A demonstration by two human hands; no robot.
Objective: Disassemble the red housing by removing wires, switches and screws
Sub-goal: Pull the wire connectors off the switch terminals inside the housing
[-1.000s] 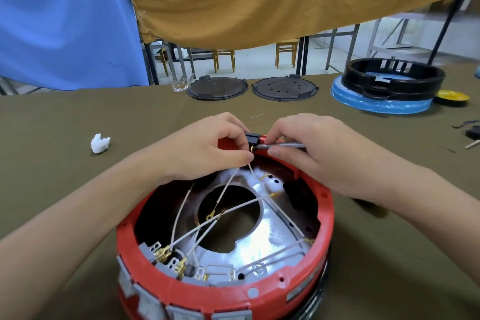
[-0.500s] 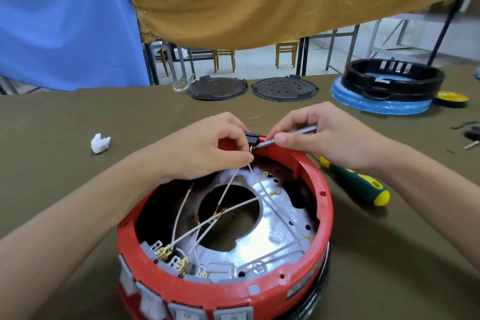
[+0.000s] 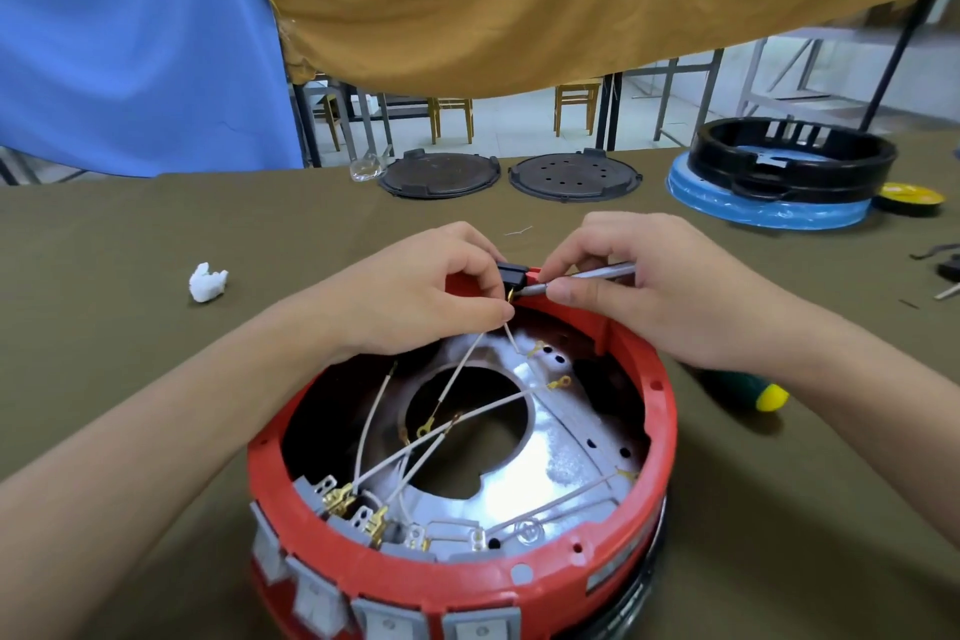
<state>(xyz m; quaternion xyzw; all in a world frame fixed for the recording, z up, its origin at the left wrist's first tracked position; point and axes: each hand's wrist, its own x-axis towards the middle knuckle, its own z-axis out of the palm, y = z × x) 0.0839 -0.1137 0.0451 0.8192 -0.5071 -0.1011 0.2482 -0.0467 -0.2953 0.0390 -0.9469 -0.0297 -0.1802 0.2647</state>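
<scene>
The round red housing lies open side up on the table, with a shiny metal plate inside and several white wires crossing it. Grey switches line its near inner wall. A small black connector sits on the far rim. My left hand pinches a wire right under that connector. My right hand grips the metal shaft of a screwdriver, its tip against the connector; the green and yellow handle shows under my right wrist.
Two dark round lids lie at the table's far edge. A black ring on a blue base and a yellow disc stand far right. A white crumpled scrap lies left. Small dark parts lie at the right edge.
My right hand has shifted, now gripping the shaft lower and flatter with the tip kept at the connector. The screwdriver handle is mostly hidden under my wrist. My left hand stays on the wire.
</scene>
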